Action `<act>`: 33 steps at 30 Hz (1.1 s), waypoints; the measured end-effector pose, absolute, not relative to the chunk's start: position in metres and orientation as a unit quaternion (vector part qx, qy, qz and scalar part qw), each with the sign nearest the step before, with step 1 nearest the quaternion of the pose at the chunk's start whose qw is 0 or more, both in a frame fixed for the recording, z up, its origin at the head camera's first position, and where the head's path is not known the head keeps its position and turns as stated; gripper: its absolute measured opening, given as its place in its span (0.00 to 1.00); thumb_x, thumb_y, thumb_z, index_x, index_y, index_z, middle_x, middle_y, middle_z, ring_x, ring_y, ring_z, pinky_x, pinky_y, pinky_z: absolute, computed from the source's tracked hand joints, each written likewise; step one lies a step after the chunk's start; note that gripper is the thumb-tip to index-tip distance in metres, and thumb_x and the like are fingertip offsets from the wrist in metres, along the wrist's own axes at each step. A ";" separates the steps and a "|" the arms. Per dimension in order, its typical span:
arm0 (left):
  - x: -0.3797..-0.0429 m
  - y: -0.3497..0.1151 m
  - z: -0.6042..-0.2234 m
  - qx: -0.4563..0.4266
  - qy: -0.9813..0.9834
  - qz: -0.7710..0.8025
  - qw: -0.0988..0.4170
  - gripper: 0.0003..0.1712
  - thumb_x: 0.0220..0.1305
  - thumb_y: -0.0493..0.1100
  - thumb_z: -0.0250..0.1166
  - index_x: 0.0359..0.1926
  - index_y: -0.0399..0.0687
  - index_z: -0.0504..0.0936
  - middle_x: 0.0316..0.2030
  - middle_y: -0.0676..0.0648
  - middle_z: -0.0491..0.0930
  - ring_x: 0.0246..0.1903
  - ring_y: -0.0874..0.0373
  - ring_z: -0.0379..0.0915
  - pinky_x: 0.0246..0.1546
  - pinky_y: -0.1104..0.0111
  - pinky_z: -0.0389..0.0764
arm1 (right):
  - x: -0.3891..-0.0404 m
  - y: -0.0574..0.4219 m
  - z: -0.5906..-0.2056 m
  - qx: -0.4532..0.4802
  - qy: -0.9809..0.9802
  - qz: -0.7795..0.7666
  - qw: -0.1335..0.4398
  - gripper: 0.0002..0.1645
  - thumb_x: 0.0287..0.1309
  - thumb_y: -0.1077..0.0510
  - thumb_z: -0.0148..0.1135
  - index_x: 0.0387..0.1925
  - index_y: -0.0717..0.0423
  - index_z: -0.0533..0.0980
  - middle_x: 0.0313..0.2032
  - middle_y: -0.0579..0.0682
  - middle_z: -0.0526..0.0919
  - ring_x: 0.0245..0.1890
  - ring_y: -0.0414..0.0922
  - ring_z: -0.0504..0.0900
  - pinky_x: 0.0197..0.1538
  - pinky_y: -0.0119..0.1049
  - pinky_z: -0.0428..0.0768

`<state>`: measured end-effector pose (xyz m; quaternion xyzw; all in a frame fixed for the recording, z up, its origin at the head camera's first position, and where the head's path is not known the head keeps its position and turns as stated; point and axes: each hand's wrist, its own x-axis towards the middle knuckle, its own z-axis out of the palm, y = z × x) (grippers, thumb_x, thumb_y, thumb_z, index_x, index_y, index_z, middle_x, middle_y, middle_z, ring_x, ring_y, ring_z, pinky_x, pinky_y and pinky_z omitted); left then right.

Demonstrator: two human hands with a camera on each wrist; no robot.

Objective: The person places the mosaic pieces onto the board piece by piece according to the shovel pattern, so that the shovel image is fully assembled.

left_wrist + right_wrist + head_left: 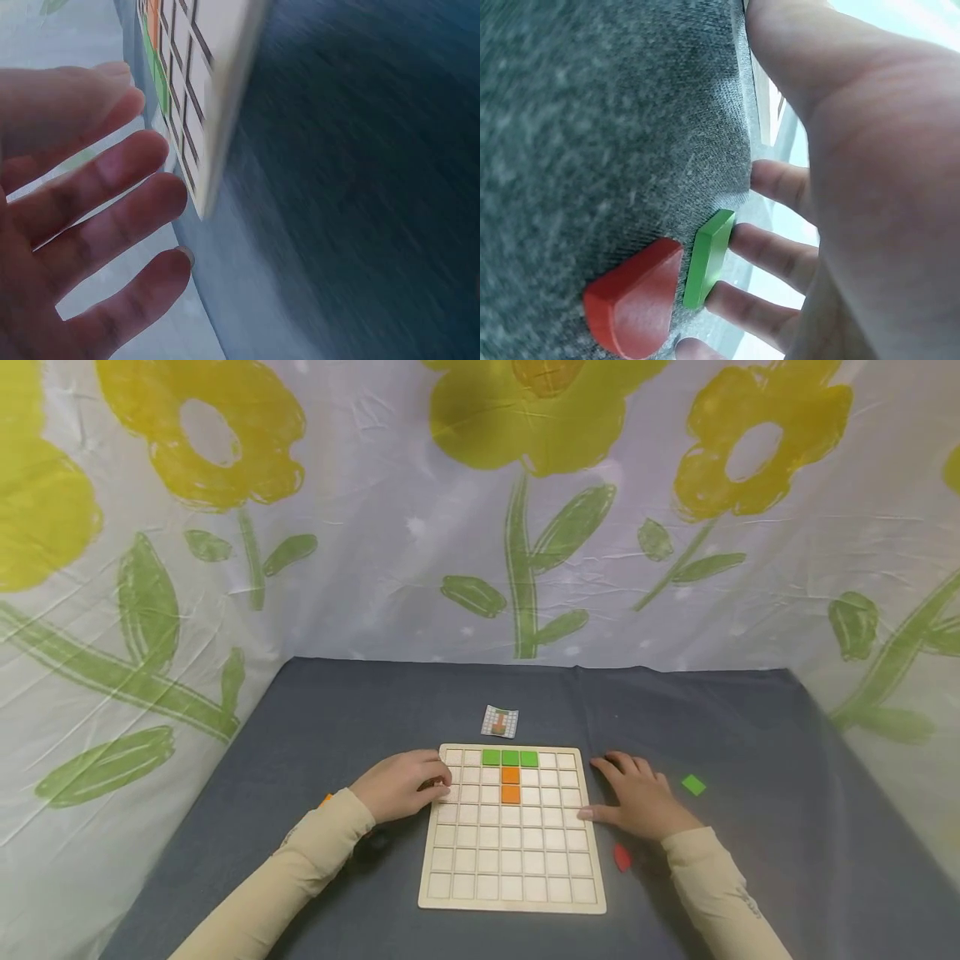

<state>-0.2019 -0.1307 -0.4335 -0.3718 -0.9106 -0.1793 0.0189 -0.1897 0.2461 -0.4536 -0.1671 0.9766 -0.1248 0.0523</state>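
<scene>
Flower-printed fabric, yellow blooms on pale cloth [375, 543], covers the back and both sides. Dark grey tabletop [390, 693] below it, cloth-covered. Two forearms in beige sleeves [708, 877] reach in from the near edge. Wooden board [510, 839], seven by seven square cells, lies flat near the middle of the table, between the hands. Left hand [401, 785] is at the board's left edge, upper part, fingertips over the rim; thumb and index close together, other three fingers loosely apart in the left wrist view; cannot tell whether anything is pinched between thumb and index. Right hand [637, 802] is spread, palm down, along the right edge: index tip near the upper right corner, thumb tip at the rim, contact unclear, holding nothing visible. Small pale card [499, 722] with a printed grid, orange and green marks, lies just beyond the board's far edge, slightly turned. Loose green tile [693, 785] well right of the board, past the right hand. Red piece [622, 858], one end rounded, near the right wrist. Three green tiles [510, 757] fill the middle of the far row; two orange tiles [510, 793] run down the centre column below them. Bit of an orange piece [327, 798] shows behind the left sleeve, mostly hidden.
</scene>
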 end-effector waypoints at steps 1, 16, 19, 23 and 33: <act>-0.200 -0.136 -0.434 -0.368 -0.912 -0.179 0.023 0.04 0.63 0.44 0.66 0.38 0.53 0.84 0.35 0.55 0.78 0.29 0.67 0.69 0.31 0.72 0.74 | -0.190 0.246 -0.454 -0.167 0.977 -0.124 0.053 0.53 0.49 0.27 0.62 0.68 0.54 0.64 0.65 0.62 0.64 0.63 0.66 0.62 0.53 0.68 0.64; -0.184 -0.220 -0.435 -0.305 -0.937 -0.170 0.034 0.04 0.62 0.40 0.65 0.39 0.55 0.83 0.34 0.60 0.76 0.30 0.70 0.70 0.31 0.71 0.76 | -0.190 0.245 -0.455 -0.166 0.978 -0.121 0.045 0.53 0.48 0.25 0.61 0.67 0.53 0.65 0.65 0.61 0.64 0.63 0.65 0.63 0.53 0.68 0.65; -0.183 -0.228 -0.437 -0.313 -0.934 -0.168 0.050 0.06 0.63 0.37 0.64 0.39 0.53 0.84 0.35 0.58 0.77 0.31 0.68 0.72 0.33 0.70 0.77 | -0.190 0.246 -0.455 -0.164 0.978 -0.119 0.043 0.54 0.47 0.25 0.61 0.67 0.53 0.65 0.65 0.61 0.65 0.63 0.65 0.63 0.53 0.67 0.65; -0.179 -0.236 -0.439 -0.311 -0.934 -0.167 0.058 0.08 0.62 0.35 0.64 0.39 0.52 0.84 0.35 0.58 0.77 0.32 0.67 0.72 0.33 0.70 0.77 | -0.190 0.246 -0.454 -0.167 0.978 -0.120 0.042 0.54 0.47 0.24 0.60 0.67 0.53 0.65 0.65 0.61 0.65 0.62 0.65 0.63 0.52 0.68 0.65; -0.170 -0.249 -0.443 -0.274 -0.949 -0.154 0.022 0.11 0.56 0.44 0.71 0.41 0.53 0.83 0.36 0.55 0.76 0.32 0.62 0.73 0.32 0.67 0.76 | -0.189 0.245 -0.454 -0.165 0.978 -0.122 0.047 0.54 0.48 0.25 0.61 0.67 0.54 0.65 0.65 0.61 0.64 0.63 0.65 0.62 0.53 0.68 0.64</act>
